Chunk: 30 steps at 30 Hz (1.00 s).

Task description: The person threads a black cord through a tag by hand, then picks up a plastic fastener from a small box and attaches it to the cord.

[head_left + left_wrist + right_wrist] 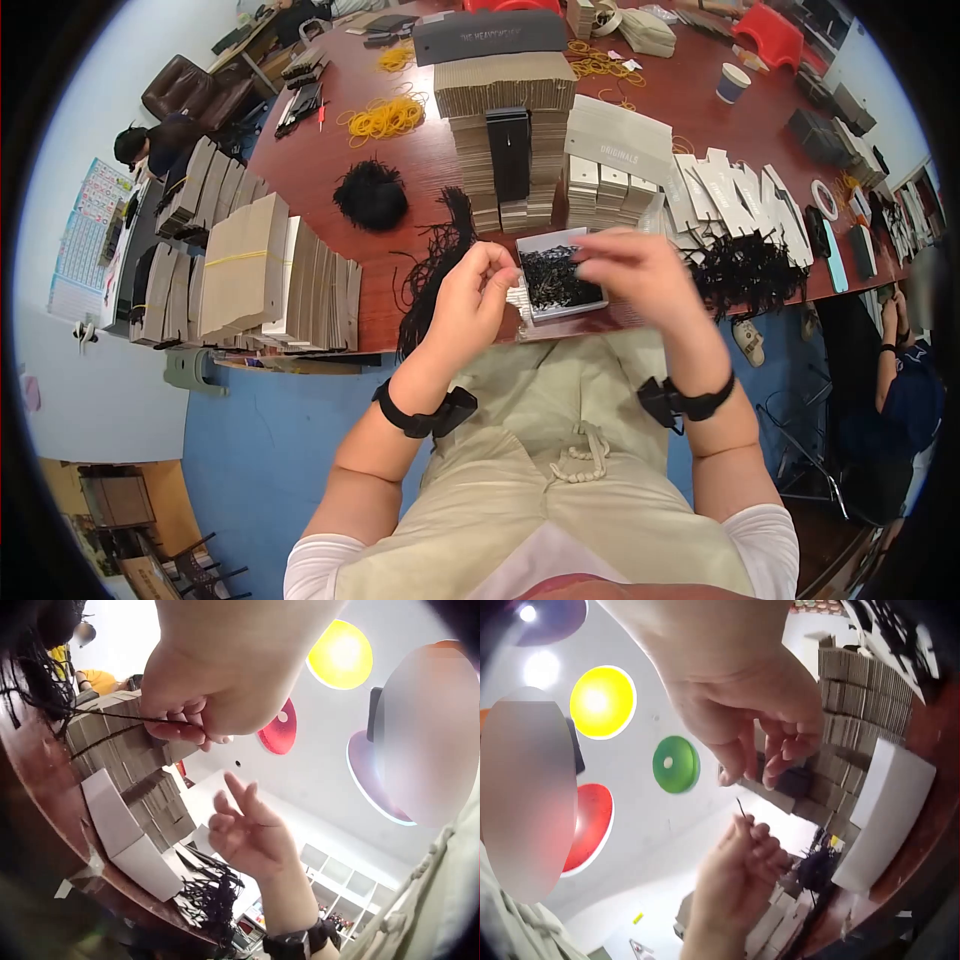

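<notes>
My left hand (478, 295) pinches a thin black cord (127, 716) between thumb and curled fingers; the cord trails toward the bundle of black cords on the table, and a short end pokes up past the fingertips in the right wrist view. My right hand (640, 275), slightly blurred, hovers over a white open box (560, 312) with small black pieces (560, 278) inside. In the right wrist view the right hand (754, 712) has loosely bent, parted fingers and nothing visible between them.
Tall stacks of grey cardboard (470, 130) stand behind the box. More card stacks (240, 270) are at left, with a black cord pile (430, 280) nearer. White tags (720, 190) with black cords lie at right; a paper cup (733, 83) stands farther back.
</notes>
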Available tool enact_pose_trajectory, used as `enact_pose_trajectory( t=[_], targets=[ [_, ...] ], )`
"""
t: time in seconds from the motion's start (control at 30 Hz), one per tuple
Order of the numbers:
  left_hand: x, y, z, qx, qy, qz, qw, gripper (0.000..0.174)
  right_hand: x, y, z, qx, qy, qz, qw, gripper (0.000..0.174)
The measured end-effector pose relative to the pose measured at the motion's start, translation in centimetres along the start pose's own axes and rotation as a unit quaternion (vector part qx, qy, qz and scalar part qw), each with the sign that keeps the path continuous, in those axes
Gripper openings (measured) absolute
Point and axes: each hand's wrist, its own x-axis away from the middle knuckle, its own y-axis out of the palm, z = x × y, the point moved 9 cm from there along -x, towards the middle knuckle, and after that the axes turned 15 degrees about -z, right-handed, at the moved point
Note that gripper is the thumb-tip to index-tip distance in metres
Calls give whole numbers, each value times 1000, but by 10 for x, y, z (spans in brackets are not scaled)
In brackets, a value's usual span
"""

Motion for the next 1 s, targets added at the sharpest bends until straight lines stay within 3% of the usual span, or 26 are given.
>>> enact_pose_trajectory(
  t=[0.07, 0.23, 0.27, 0.33, 0.37, 0.47, 0.53, 0.57, 0.67, 0.77, 0.87, 1.0],
  targets=[
    [-3, 4, 0, 33, 0, -9, 999, 4, -18, 32, 11, -140, 13, -57, 988, 30],
    [-1, 3, -8, 96, -47, -35, 994, 8, -36, 48, 17, -160, 70, -92, 980, 14],
    [0, 0, -8, 134, -28, -21, 990, 10, -38, 45, 17, -228, 37, -62, 971, 12],
    [1, -6, -11, 210, 13, 7, 978, 15, -41, 35, 21, -358, -29, 3, 933, 10],
    [3, -14, -14, 179, 25, -10, 983, 21, -41, 26, 23, -436, -64, 10, 898, 10],
    [14, -47, -24, 267, 42, 19, 963, 6, -36, -12, 39, -556, -105, 73, 821, 13],
    [13, -60, -18, 427, 139, -63, 891, 19, -33, -30, 52, -579, -134, 47, 803, 14],
    [16, -66, -16, 500, 148, -66, 851, 22, -31, -35, 57, -590, -148, 33, 793, 14],
    [25, -69, 2, 595, 181, -139, 770, 30, -18, -42, 68, -525, -71, 123, 839, 13],
    [23, -55, 14, 546, 147, -165, 808, 37, -11, -39, 51, -381, -58, 156, 909, 11],
    [20, -38, 18, 423, 112, -113, 892, 37, -8, -17, 27, -264, -8, 141, 954, 7],
    [18, -33, 21, 298, 60, -78, 950, 22, -12, 10, -20, -138, -145, 83, 976, 7]
  ],
)
